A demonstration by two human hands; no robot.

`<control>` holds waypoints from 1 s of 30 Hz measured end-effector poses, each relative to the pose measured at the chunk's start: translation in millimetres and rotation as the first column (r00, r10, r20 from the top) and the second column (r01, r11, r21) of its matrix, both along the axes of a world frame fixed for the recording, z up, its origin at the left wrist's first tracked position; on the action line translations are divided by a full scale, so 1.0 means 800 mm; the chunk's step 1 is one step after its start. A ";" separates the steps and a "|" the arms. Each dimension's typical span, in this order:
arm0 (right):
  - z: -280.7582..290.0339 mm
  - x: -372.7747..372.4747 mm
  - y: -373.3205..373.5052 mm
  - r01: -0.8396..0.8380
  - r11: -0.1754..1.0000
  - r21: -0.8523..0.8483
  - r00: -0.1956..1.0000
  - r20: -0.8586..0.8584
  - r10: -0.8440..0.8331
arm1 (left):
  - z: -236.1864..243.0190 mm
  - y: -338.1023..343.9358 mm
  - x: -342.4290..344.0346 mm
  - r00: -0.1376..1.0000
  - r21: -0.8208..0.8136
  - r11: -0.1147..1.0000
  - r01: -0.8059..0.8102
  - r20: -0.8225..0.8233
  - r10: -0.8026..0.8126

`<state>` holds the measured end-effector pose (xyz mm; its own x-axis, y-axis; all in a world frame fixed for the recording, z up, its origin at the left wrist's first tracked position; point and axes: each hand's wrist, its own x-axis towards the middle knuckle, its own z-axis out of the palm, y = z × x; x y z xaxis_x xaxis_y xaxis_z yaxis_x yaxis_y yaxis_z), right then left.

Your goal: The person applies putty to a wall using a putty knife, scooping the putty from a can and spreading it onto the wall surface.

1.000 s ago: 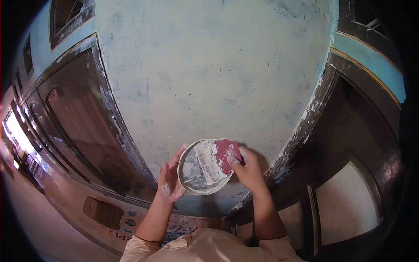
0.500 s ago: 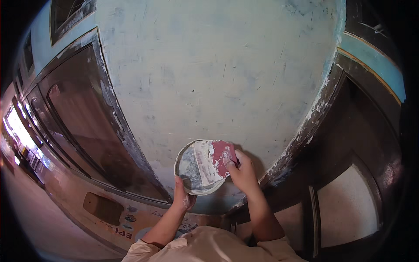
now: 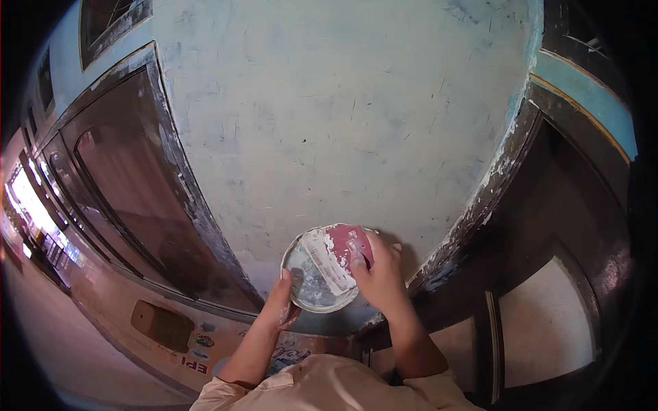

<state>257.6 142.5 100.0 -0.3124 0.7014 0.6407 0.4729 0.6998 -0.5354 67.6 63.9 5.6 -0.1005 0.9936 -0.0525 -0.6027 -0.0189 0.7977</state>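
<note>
A round shallow lid (image 3: 301, 269) smeared with white and grey putty is held in front of me by my left hand (image 3: 279, 301). The left thumb lies over its rim, and the other fingers go underneath out of sight. My right hand (image 3: 379, 272) grips a red putty scraper (image 3: 347, 241) with a wide white-coated blade edge. That blade rests over the lid's inner face, tilted across it. Behind both stands a wall (image 3: 343, 137) with patchy pale putty over light blue and several dark scratches.
A dark door (image 3: 130, 185) with a paint-flecked frame is left of the wall. Another dark frame (image 3: 493, 185) runs down the right, beside a brown panel with a pale inset (image 3: 548, 315). On the floor at lower left lies a brown block-like object (image 3: 162, 325) near a printed sheet.
The lid has shifted slightly right and down. The scraper has turned a little on it, its blade now slanting more, and my right hand has rotated with it.
</note>
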 end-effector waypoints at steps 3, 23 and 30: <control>0.002 -0.003 0.002 -0.055 0.998 -0.021 0.997 0.049 0.056 | 0.016 -0.009 -0.003 1.000 -0.008 1.000 0.012 0.008 -0.012; 0.008 0.022 0.009 -0.526 0.731 -0.434 0.841 -0.392 0.373 | 0.026 -0.012 -0.014 0.981 -0.039 0.999 0.034 0.190 -0.026; 0.021 0.025 0.014 -0.631 0.735 -0.248 0.667 -0.658 0.350 | 0.031 -0.010 -0.014 0.933 0.059 0.996 -0.063 0.359 0.038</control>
